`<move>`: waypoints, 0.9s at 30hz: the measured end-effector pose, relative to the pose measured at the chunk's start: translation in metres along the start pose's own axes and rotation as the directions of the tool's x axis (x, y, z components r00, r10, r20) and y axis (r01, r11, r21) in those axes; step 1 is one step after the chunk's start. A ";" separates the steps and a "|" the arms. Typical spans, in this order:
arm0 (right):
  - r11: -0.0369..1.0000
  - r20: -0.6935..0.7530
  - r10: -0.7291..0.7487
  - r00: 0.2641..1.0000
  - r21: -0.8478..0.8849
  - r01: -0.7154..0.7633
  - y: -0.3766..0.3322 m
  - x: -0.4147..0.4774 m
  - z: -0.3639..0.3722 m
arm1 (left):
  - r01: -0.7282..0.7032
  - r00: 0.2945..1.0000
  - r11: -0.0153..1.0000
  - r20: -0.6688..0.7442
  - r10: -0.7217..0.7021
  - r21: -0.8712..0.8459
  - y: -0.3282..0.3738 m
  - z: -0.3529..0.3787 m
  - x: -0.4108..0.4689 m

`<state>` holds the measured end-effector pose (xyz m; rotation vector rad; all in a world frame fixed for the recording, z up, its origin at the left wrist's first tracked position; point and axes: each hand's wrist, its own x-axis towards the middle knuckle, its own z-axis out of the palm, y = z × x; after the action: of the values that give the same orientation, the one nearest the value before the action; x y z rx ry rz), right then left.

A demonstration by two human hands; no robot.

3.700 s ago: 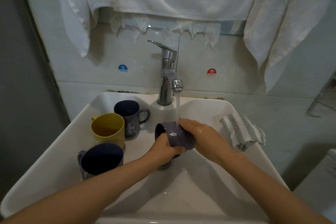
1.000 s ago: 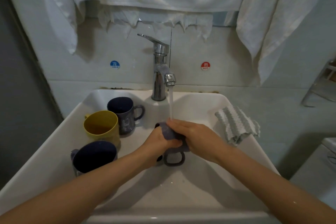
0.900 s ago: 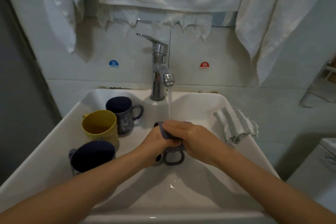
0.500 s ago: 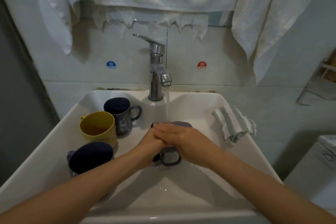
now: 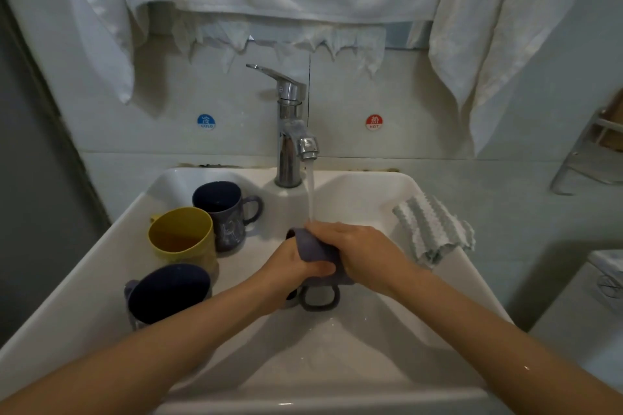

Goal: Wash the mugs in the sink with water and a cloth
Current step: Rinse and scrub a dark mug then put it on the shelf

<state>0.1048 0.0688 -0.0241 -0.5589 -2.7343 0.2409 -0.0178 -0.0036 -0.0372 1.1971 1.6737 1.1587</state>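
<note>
gripping grey mug point(image 5: 315, 251) under running tap point(image 5: 290, 131), both hands

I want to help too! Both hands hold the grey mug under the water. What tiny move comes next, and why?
Probably the right hand should reach for the striped cloth: the grey mug is under the stream while the cloth lies untouched on the sink rim.

Blue wall sticker point(image 5: 206, 121) reads "COLD", red sticker point(image 5: 373, 122) "HOT".
</note>
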 end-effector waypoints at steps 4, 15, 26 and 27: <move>0.995 -0.029 -0.094 0.995 -0.028 0.093 -0.002 -0.003 0.001 | 0.063 0.998 0.992 -0.025 -0.060 0.106 -0.010 0.011 0.007; 0.998 0.093 0.061 0.994 -0.028 -0.058 0.006 -0.003 -0.014 | 0.019 1.000 0.987 0.028 -0.014 -0.161 -0.002 -0.003 -0.005; 0.998 0.154 0.000 0.988 0.055 -0.009 0.008 -0.002 -0.013 | -0.003 0.997 0.989 0.076 0.014 -0.146 -0.001 -0.010 -0.005; 0.998 0.140 -0.036 0.990 0.048 0.029 0.006 -0.005 -0.010 | -0.008 0.997 0.982 0.075 0.023 -0.190 -0.002 -0.010 -0.006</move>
<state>0.1151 0.0732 -0.0176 -0.5019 -2.8630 0.3460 -0.0255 -0.0121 -0.0354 1.1221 1.4637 1.2357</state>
